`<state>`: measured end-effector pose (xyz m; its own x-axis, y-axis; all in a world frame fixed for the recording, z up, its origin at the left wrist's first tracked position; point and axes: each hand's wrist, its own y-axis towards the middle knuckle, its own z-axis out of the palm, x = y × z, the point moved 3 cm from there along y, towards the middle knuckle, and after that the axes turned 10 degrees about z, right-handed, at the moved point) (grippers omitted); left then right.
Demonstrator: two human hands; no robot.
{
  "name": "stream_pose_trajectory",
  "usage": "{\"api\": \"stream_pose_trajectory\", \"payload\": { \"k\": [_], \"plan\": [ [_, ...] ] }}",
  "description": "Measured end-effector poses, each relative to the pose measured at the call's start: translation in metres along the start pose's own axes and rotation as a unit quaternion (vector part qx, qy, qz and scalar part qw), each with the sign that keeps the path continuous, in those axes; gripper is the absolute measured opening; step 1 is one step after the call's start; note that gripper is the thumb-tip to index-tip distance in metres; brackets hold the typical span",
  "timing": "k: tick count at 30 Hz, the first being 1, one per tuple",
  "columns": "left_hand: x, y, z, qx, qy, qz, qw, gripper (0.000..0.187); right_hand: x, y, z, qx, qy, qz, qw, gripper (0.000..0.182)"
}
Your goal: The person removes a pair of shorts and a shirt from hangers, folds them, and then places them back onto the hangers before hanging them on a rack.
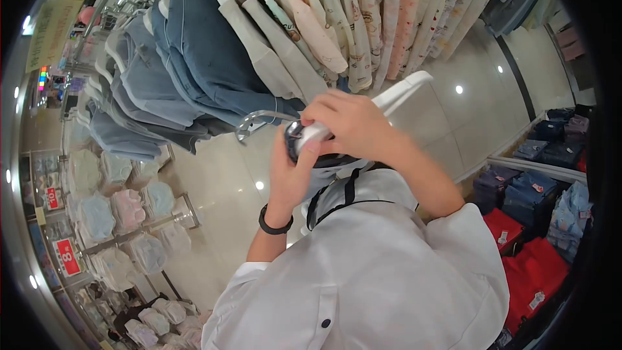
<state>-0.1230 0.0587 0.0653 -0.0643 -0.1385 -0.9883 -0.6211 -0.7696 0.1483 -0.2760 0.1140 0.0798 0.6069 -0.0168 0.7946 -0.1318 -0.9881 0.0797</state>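
Observation:
A white clothes hanger [405, 89] slants in front of my chest, one arm of it reaching up to the right. Its curved metal hook [260, 116] points left. My right hand [350, 123] is closed around the middle of the hanger. On the left side, my left hand [289, 168] grips a dark piece of garment [293, 141] against the hanger, with the thumb near the white plastic. Most of that garment is hidden behind my hands and white shirt. A black band circles my left wrist.
A rack of blue shirts [207, 52] and patterned light garments [356, 19] hangs just ahead. Packaged items [97, 214] hang on rails at left. Folded jeans [531, 191] and red clothes [534, 279] lie on shelves at right. Shiny floor tiles [227, 201] show between.

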Motion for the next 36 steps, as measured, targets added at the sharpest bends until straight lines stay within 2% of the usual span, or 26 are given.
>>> {"api": "stream_pose_trajectory", "payload": {
  "k": [2, 3, 4, 6, 7, 8, 10, 11, 12, 13, 14, 16, 19, 21, 22, 24, 26, 29, 32, 34, 36],
  "plan": [
    [0.003, 0.005, -0.009, -0.025, 0.044, -0.013, 0.999, 0.024, 0.012, -0.001, 0.003, -0.206, -0.083, -0.149, 0.964, 0.032],
    [0.003, 0.009, -0.011, -0.033, 0.035, -0.005, 0.999, 0.024, 0.017, -0.003, 0.009, -0.260, -0.069, -0.164, 0.949, 0.025],
    [0.004, 0.007, -0.017, -0.040, 0.039, -0.009, 0.998, 0.024, 0.014, -0.010, 0.017, -0.255, -0.062, -0.166, 0.951, 0.025],
    [0.015, 0.007, -0.030, -0.074, 0.038, -0.032, 0.996, 0.024, -0.005, -0.044, 0.026, -0.399, -0.050, -0.283, 0.871, 0.025],
    [0.025, 0.002, -0.038, -0.147, 0.017, -0.047, 0.988, 0.023, -0.023, -0.064, 0.029, -0.396, -0.030, -0.249, 0.883, 0.027],
    [0.024, 0.002, -0.040, -0.149, 0.016, -0.046, 0.988, 0.023, -0.044, -0.087, 0.033, -0.391, -0.011, -0.215, 0.895, 0.028],
    [0.025, -0.003, -0.049, -0.201, -0.068, -0.062, 0.975, 0.030, -0.084, -0.112, 0.041, -0.401, 0.007, -0.006, 0.916, 0.034],
    [0.025, -0.005, -0.052, -0.198, -0.079, -0.059, 0.975, 0.034, -0.093, -0.111, 0.045, -0.395, 0.007, -0.006, 0.919, 0.034],
    [0.027, -0.009, -0.057, -0.201, -0.079, -0.063, 0.974, 0.034, -0.108, -0.103, 0.046, -0.357, 0.132, 0.136, 0.915, 0.038],
    [0.029, -0.011, -0.061, -0.163, -0.039, -0.042, 0.985, 0.035, -0.122, -0.096, 0.053, -0.308, 0.251, 0.275, 0.875, 0.042],
    [0.029, -0.012, -0.061, -0.122, 0.000, -0.018, 0.992, 0.037, -0.124, -0.087, 0.056, -0.309, 0.251, 0.278, 0.874, 0.042],
    [0.013, -0.014, -0.049, -0.125, -0.005, -0.013, 0.992, 0.038, -0.123, -0.058, 0.076, -0.152, 0.244, 0.255, 0.923, 0.047],
    [-0.008, -0.017, -0.042, -0.129, -0.006, 0.005, 0.992, 0.039, -0.139, -0.023, 0.106, -0.102, 0.175, 0.224, 0.953, 0.050],
    [-0.013, -0.019, -0.048, -0.144, 0.006, 0.035, 0.989, 0.038, -0.138, -0.001, 0.116, 0.078, 0.001, 0.281, 0.956, 0.049],
    [-0.012, -0.021, -0.054, -0.151, 0.006, 0.039, 0.988, 0.038, -0.151, 0.002, 0.118, 0.080, -0.003, 0.275, 0.958, 0.049],
    [-0.014, -0.027, -0.075, -0.175, 0.067, 0.080, 0.979, 0.037, -0.184, 0.000, 0.117, 0.000, -0.022, 0.195, 0.981, 0.040],
    [-0.010, -0.040, -0.096, -0.193, 0.086, 0.062, 0.976, 0.036, -0.133, -0.002, 0.050, 0.037, 0.131, 0.226, 0.965, 0.026],
    [0.005, -0.064, -0.117, -0.154, 0.127, 0.034, 0.979, 0.041, -0.097, -0.008, 0.006, 0.030, 0.108, 0.190, 0.975, 0.020],
    [0.021, -0.085, -0.123, -0.138, 0.099, 0.031, 0.985, 0.041, -0.081, -0.007, -0.011, 0.004, 0.146, 0.208, 0.967, 0.021],
    [0.026, -0.086, -0.117, -0.161, 0.076, 0.018, 0.984, 0.037, -0.067, -0.009, -0.015, -0.003, 0.138, 0.216, 0.967, 0.021],
    [0.038, -0.089, -0.119, -0.186, 0.003, 0.003, 0.983, 0.041, -0.056, -0.014, -0.010, -0.018, 0.264, 0.247, 0.932, 0.022]
  ]
}}
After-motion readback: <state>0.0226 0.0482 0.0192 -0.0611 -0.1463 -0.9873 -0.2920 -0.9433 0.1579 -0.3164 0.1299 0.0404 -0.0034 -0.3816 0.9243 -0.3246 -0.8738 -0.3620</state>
